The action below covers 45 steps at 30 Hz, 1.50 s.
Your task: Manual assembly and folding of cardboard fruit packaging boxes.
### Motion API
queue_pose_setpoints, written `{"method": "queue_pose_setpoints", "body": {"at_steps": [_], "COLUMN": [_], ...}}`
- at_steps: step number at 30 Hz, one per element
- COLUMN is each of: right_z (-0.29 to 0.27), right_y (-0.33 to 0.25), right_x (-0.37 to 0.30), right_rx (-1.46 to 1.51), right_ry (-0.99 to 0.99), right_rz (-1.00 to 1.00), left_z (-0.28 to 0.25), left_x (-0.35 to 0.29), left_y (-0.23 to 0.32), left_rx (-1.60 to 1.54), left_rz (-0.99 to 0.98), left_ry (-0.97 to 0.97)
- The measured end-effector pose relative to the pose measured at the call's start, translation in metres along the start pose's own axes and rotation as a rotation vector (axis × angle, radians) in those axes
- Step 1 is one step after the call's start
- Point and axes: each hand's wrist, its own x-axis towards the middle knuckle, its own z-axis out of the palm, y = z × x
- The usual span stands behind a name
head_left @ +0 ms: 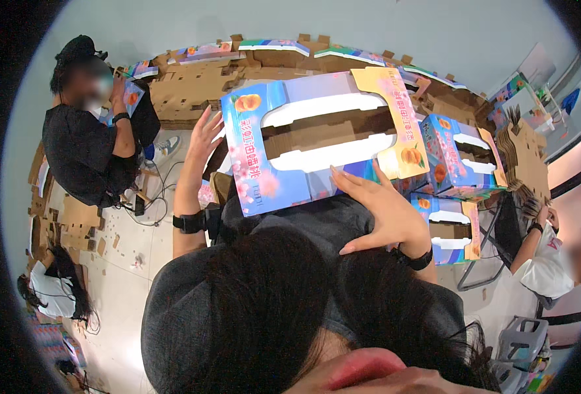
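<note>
In front of my body is a printed cardboard carton (267,187), blue and yellow with peach pictures. Its upper face has a long cut-out bordered by white flaps, through which the brown inside shows. Beside the carton's left edge my left hand (205,138) is raised, fingers extended and apart. My right hand (389,213) lies along the near edge at the right, fingers stretched out and thumb spread. Fingertips seem to touch or nearly touch the carton; the exact contact is unclear. Both wrists wear black bands.
Two similar cartons (439,180) (435,252) are stacked at my right. Flat brown cardboard (192,92) lies in piles along the far side. Co-workers sit at left (84,151) and right (546,269). Cables (162,203) trail on the floor; a grey stool (523,338) stands lower right.
</note>
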Motion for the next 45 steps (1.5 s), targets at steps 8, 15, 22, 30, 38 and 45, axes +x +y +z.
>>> {"method": "queue_pose_setpoints", "body": {"at_steps": [8, 15, 22, 30, 38, 45], "right_z": [-0.006, -0.023, 0.013, -0.005, -0.026, 0.043], "right_y": [0.016, 0.043, 0.060, 0.025, 0.011, 0.054], "right_x": [-0.001, 0.006, 0.000, 0.004, 0.027, 0.037], "right_rx": [0.141, -0.240, -0.433, -0.285, -0.459, -0.561], "right_ry": [-0.002, 0.522, 0.429, 0.453, 0.718, 0.558], "right_rz": [-0.001, -0.012, 0.240, 0.197, 0.092, 0.215], "left_z": [0.090, 0.113, 0.075, 0.089, 0.118, 0.127], "left_x": [-0.016, -0.027, -0.014, -0.008, 0.009, 0.002], "left_y": [0.071, 0.048, 0.036, 0.088, 0.078, 0.008], "left_rx": [1.039, 1.041, 1.196, 1.145, 0.867, 1.178], "left_rz": [0.371, 0.315, 0.270, 0.494, 0.803, 0.548], "left_ry": [-0.323, -0.612, -0.349, -0.120, -0.362, -0.396]}}
